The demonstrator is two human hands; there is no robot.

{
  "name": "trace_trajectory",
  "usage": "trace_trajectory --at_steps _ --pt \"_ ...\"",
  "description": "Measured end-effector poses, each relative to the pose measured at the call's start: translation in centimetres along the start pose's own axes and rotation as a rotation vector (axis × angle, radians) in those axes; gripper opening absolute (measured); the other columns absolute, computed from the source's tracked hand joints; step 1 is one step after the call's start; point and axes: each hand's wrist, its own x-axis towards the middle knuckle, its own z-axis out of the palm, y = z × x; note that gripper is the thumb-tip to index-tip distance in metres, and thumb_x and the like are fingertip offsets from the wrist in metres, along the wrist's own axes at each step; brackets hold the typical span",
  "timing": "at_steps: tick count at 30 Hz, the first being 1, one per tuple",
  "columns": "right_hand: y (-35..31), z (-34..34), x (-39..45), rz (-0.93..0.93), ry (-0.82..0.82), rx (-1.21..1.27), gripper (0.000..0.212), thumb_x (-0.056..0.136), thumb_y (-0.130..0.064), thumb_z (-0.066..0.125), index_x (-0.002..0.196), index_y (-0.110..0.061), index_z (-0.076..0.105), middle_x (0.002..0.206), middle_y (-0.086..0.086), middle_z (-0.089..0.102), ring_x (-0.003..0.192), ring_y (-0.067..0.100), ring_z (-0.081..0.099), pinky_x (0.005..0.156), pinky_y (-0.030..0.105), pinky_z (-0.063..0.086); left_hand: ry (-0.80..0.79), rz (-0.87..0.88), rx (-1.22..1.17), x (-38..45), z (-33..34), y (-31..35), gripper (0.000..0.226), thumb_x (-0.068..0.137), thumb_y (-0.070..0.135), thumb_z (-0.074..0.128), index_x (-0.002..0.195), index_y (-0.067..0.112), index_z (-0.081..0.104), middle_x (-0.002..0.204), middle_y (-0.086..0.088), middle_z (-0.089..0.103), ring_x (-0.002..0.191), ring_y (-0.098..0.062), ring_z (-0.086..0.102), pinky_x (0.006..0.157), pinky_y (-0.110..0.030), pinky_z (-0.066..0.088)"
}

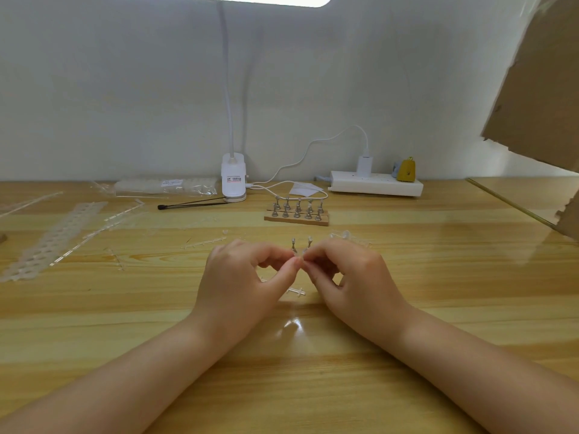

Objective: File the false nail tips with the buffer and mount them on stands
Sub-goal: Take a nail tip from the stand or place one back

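My left hand (247, 274) and right hand (341, 270) meet fingertip to fingertip over the counter (407, 308), pinching something tiny, probably a nail tip (301, 257), just before two loose stands (300, 244). I judge mounting is underway; next needs careful seating on a stand.

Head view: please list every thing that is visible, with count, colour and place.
Table: one, light wood.
Stand rack: one, wooden base with metal stands, centre back.
Loose stands: two, metal, just behind the hands.
Clip lamp: one, white, back centre.
Power strip: one, white, back right.
Nail tip strip: one, clear, far left.
Bag: one, clear, back left.
Cardboard: brown, upper right.
Left hand, right hand: fingers meet, pinching something tiny.
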Motion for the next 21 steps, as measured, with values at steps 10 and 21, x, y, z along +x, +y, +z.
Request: trace_trajectory --at_steps 10,21 --pt "0.3 0.1 0.1 0.063 -0.047 0.046 0.005 0.084 -0.008 0.071 0.086 -0.010 0.068 0.072 -0.005 0.064 0.066 0.008 0.058 0.061 0.022 0.047 0.006 0.010 0.044 0.1 0.1 -0.1 0.018 0.081 0.046 0.059 0.090 0.037 0.071 0.079 0.022 0.068 0.083 -0.004 0.061 0.086 -0.047 0.047" --pt "2.6 -0.3 1.2 0.543 -0.037 0.022 0.007 0.086 -0.032 0.067 0.082 -0.027 0.069 0.067 -0.007 0.065 0.065 0.009 0.061 0.066 0.036 0.053 -0.184 -0.119 0.383 0.4 0.8 -1.1 0.046 0.093 0.043 0.049 0.138 0.035 0.045 0.131 0.018 0.053 0.125 -0.011 0.037 0.104 -0.030 0.025"
